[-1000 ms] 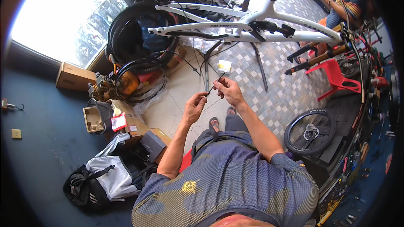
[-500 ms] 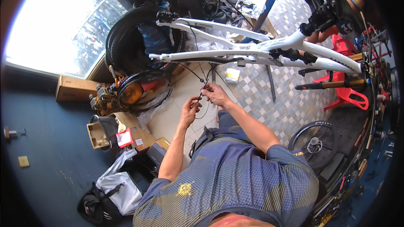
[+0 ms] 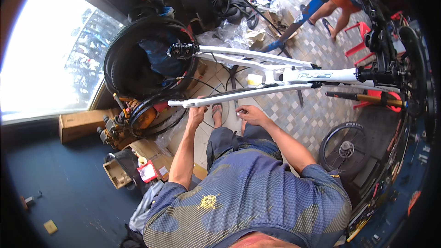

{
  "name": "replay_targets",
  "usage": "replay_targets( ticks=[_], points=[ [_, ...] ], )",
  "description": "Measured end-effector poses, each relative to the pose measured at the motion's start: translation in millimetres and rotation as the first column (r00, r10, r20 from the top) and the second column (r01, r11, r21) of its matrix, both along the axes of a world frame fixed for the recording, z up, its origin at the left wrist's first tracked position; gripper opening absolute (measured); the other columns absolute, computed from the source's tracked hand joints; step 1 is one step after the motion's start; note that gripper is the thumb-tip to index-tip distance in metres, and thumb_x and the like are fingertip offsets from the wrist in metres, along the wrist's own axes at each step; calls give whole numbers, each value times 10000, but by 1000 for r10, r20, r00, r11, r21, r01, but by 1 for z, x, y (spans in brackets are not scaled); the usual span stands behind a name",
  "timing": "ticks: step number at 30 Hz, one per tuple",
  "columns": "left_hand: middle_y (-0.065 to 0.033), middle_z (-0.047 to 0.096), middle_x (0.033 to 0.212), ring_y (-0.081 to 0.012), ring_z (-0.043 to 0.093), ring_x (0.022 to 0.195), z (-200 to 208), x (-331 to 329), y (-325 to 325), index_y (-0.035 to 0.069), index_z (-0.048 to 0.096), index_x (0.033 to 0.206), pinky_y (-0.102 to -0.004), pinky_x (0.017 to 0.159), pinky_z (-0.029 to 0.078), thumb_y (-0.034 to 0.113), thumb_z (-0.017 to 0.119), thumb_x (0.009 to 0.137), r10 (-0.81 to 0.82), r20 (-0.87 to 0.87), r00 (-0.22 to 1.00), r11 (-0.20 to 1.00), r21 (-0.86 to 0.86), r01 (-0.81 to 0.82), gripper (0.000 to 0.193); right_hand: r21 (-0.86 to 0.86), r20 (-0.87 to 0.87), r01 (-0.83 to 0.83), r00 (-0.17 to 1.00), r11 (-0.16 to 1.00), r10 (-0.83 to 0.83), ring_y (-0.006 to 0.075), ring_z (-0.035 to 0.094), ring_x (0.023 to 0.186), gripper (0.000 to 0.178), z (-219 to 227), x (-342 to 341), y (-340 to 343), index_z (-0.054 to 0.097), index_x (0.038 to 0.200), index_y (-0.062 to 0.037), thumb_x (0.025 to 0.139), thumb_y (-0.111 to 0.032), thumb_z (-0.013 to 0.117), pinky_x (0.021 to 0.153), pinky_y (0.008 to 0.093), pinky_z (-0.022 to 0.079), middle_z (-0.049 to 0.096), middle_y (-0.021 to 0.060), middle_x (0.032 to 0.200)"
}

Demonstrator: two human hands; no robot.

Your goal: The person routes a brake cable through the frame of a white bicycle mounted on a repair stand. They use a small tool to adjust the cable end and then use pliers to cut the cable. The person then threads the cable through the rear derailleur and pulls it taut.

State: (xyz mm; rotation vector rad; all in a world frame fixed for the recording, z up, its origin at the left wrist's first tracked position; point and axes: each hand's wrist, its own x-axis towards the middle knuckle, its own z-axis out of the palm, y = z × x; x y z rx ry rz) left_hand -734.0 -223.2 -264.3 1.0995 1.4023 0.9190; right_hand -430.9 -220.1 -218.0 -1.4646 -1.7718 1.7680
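A white bicycle frame lies across the view in front of me, with black cables looping down near its rear end. My left hand is raised against the underside of the lower stay, near its left tip. Its fingers are curled and partly hidden by the stay, so what they grip cannot be made out. Apart from it, my right hand is below the middle of the stay. Thumb and fingers there are pinched together at a tiny pale spot, too small to name.
Large black tires stand at the left beside a cardboard box. A blue stand post rises behind the frame. A wheel lies at right, near tools along the wall. Another person's legs show beyond, by a red stool.
My hands were together on a thin black cable and have moved apart, the left toward the stay, the right rightward. The frame appears lower in view. The other person's legs now show.
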Motion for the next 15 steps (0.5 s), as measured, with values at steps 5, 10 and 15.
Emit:
replay_targets(
  ticks=[5, 10, 15],
  points=[
    [6, 659, 890, -47, 570, 756, 33, -17, 65, 55, 631, 1239, -209, 672, 476, 122, 631, 983, -177, 272, 946, 984, 32, 175, 265, 27, 121, 243, 962, 970, -244, 227, 684, 830, 361, -7, 13, -5, 674, 1170, -31, 908, -276, 637, 756, 334, 527, 725, 134, 945],
    [-24, 665, 853, -67, 575, 687, 46, -16, 96, 33, 606, 1282, -227, 599, 495, 84, 591, 999, -260, 453, 853, 957, 2, 291, 288, 74, 190, 492, 847, 867, -497, 176, 649, 701, 346, 30, 9, -25, 682, 1163, -30, 924, -276, 634, 678, 327, 511, 692, 93, 827],
    [-67, 676, 905, -81, 581, 656, 57, -15, 102, 11, 578, 1315, -256, 563, 537, 76, 561, 1010, -279, 564, 777, 937, -18, 349, 312, 36, 246, 552, 803, 833, -543, 147, 635, 684, 325, 64, -14, -39, 683, 1151, -21, 941, -263, 627, 659, 304, 505, 678, 73, 811]
  ],
)
